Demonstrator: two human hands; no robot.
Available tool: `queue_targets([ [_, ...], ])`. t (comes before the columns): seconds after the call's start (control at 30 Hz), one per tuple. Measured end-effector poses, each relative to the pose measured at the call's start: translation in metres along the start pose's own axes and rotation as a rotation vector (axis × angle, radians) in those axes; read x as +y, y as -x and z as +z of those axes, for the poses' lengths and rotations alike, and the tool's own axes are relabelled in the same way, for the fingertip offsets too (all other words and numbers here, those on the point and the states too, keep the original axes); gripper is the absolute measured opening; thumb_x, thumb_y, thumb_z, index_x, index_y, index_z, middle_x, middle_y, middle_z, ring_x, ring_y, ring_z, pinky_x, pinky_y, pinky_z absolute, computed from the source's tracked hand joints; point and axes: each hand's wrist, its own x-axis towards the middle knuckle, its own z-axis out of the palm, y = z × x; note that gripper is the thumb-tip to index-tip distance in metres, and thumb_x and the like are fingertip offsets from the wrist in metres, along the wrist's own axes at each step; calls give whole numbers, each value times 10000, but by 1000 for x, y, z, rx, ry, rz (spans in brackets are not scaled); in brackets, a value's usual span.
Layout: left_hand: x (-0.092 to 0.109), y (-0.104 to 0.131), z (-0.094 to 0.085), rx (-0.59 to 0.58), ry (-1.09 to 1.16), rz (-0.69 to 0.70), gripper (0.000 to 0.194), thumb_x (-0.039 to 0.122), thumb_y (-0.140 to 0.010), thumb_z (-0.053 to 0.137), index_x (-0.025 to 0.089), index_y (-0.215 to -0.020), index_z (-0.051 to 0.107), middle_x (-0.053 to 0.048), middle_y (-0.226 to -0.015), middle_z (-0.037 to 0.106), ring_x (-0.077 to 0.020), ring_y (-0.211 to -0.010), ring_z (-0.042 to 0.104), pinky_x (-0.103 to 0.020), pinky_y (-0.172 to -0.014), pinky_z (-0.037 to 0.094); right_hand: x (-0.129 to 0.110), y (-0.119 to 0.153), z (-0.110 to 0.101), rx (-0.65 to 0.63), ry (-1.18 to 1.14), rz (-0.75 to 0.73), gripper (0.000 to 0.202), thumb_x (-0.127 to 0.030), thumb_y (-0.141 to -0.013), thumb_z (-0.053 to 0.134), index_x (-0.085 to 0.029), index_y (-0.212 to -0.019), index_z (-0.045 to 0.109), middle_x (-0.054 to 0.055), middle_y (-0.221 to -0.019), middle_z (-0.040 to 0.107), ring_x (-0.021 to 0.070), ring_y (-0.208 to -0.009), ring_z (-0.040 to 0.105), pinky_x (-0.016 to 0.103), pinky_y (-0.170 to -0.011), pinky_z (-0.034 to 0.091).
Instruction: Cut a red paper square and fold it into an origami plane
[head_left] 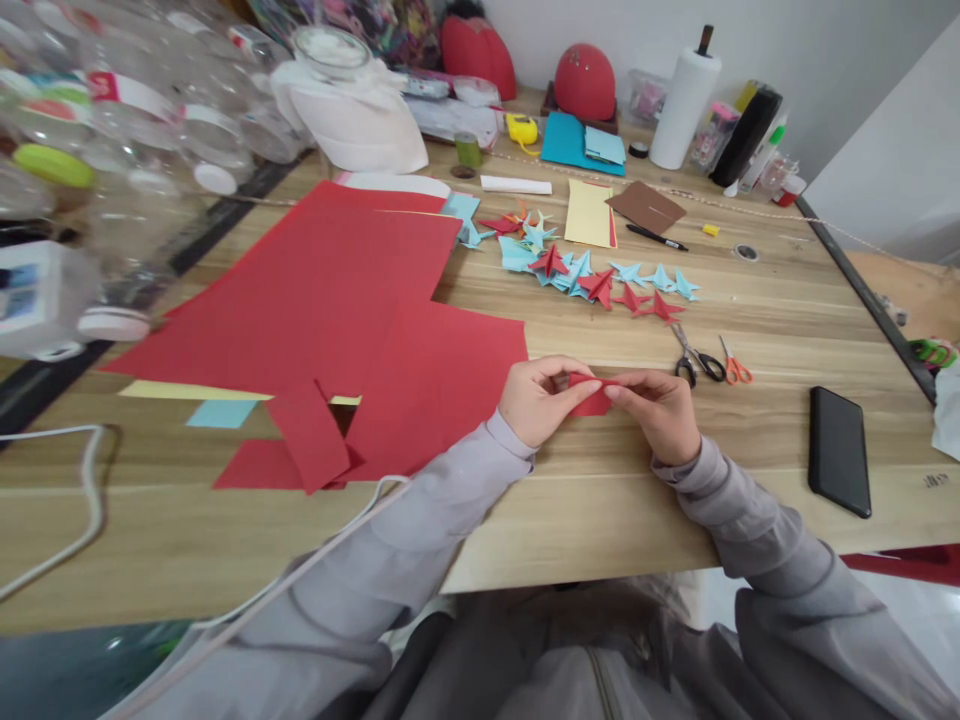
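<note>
Between my two hands is a small piece of red paper (591, 402), pinched at its upper edge just above the table. My left hand (541, 398) grips its left side with thumb and fingers. On its right side my right hand (660, 408) is closed, thumb against the edge. Large red paper sheets (337, 290) lie left of my hands, with cut red strips (309, 436) at their lower edge. Beyond my hands sit several folded red paper stars (598, 287) and light blue paper stars (660, 278).
Black-handled scissors (697, 358) and small orange scissors (735, 364) lie right of the stars. A black phone (838, 450) rests at the right. Clear plastic bottles (135, 130) crowd the left side. A white cable (360, 515) crosses the front left. A pen (657, 237) lies farther back.
</note>
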Motion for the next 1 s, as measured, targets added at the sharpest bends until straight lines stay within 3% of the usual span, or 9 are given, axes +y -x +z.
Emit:
queue_targets([
  [1.0, 4, 2, 0, -50, -14, 9, 108, 252, -664, 735, 147, -664, 711, -33, -622, 680, -101, -526, 545, -224, -513, 427, -3, 0, -1, -42, -1, -31, 185, -327, -596, 820, -195, -654, 705, -6, -617, 701, 125, -559, 627, 266, -568, 533],
])
